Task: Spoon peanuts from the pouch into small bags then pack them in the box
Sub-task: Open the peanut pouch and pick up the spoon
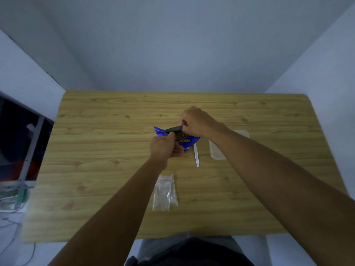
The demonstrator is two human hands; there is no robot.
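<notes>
A blue peanut pouch (187,143) stands in the middle of the wooden table (96,150), its mouth pulled apart so brown peanuts show inside. My left hand (163,148) grips the near lip of the pouch. My right hand (194,120) pinches the far lip and holds it back. A white plastic spoon (196,156) lies on the table just right of the pouch. Small clear bags (165,192) lie flat in a stack nearer to me. A clear plastic box (218,152) sits to the right, partly hidden under my right forearm.
White walls close in the table at the back and on the right. A metal frame with a dark panel (23,143) stands off the table's left edge, with cables on the floor below it.
</notes>
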